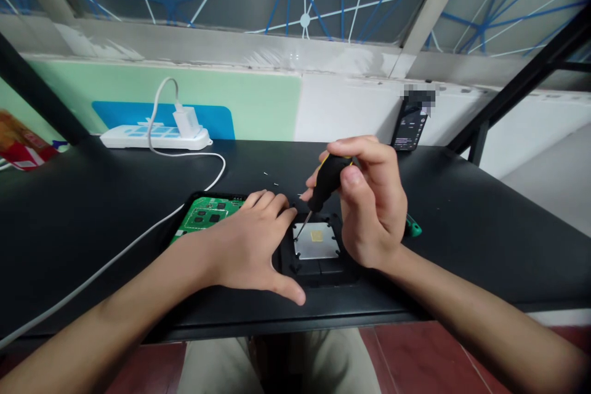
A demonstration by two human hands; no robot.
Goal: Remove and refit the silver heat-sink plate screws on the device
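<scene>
My right hand (372,203) is closed around the black handle of a screwdriver (330,180). The screwdriver slants down to the left, its tip at the left edge of a silver metal plate (316,250) with a small yellowish square on it. That plate lies in a black housing (318,275). My left hand (256,240) rests palm down with fingers apart, over the left edge of the housing and the right part of a green circuit board (203,215) in a black case. The surface under its palm is hidden.
A white power strip (157,137) with a plugged-in charger (186,121) and white cable stands at the back left. A phone (409,126) leans on the wall. Behind my right wrist lies a green object (414,227). Small screws lie mid-table; a red packet (25,144) is far left.
</scene>
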